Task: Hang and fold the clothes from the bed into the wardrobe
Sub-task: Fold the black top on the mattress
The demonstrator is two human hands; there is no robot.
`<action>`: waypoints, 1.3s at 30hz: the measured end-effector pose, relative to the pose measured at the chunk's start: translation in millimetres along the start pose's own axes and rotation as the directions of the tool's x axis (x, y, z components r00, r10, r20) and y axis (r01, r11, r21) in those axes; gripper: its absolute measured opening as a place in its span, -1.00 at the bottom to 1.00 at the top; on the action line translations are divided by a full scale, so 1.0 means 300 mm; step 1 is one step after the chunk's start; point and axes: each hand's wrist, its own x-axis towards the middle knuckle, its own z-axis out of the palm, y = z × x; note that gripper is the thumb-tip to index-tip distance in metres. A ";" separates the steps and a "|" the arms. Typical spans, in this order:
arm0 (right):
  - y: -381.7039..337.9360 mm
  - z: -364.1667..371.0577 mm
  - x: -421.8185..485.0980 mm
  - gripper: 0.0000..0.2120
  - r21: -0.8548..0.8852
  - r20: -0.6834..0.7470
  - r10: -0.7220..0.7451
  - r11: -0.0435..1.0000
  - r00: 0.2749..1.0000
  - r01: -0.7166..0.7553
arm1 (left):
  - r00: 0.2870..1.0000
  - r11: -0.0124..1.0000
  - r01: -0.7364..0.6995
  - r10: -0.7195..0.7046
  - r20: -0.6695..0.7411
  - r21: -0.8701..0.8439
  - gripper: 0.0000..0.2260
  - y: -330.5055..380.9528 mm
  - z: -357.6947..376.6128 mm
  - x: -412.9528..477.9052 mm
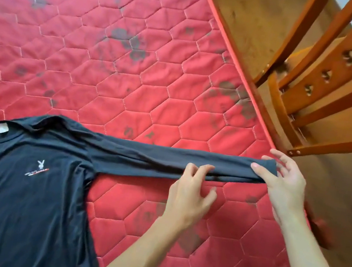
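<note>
Shirt (12, 188) lies flat on bed (113, 54), folding barely started; left hand (191, 193) and right hand (284, 187) both pinch outstretched sleeve (155, 155).

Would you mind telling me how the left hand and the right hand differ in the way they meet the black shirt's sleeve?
The right hand pinches the sleeve at its cuff, thumb on top; the left hand sits further in, mid-sleeve. The right hand's fingers are spread, the left hand's curled on the lower edge. Both touch the same outstretched sleeve.
</note>
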 end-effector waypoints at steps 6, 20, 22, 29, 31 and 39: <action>-0.061 0.100 -0.083 -0.43 0.030 0.239 -0.130 0.992 0.962 0.127 | 0.989 0.977 -0.144 0.140 -0.036 -0.155 -0.64 0.116 0.027 0.064; 0.074 0.787 -0.575 -0.63 -0.172 0.391 -0.156 0.956 0.907 0.239 | 0.886 0.882 0.145 -0.318 -0.338 -0.448 -0.94 -0.589 -0.556 -0.241; 0.130 0.904 -0.689 -0.60 -0.283 0.437 -0.197 0.896 0.878 0.342 | 0.850 0.852 0.187 -0.390 -0.355 -0.489 -0.90 -0.715 -0.695 -0.326; 0.262 1.312 -1.025 -0.50 -0.392 0.634 -0.129 0.796 0.762 0.461 | 0.727 0.774 0.270 -0.554 -0.405 -0.573 -0.72 -1.199 -1.078 -0.572; 0.298 1.411 -1.090 -0.49 -0.421 0.673 -0.095 0.766 0.733 0.486 | 0.689 0.760 0.276 -0.584 -0.430 -0.589 -0.81 -1.299 -1.160 -0.624; 0.432 1.681 -1.261 -0.44 -0.550 0.780 0.136 0.615 0.611 0.566 | 0.610 0.637 0.461 -0.733 -0.302 -0.617 -0.66 -1.696 -1.289 -0.806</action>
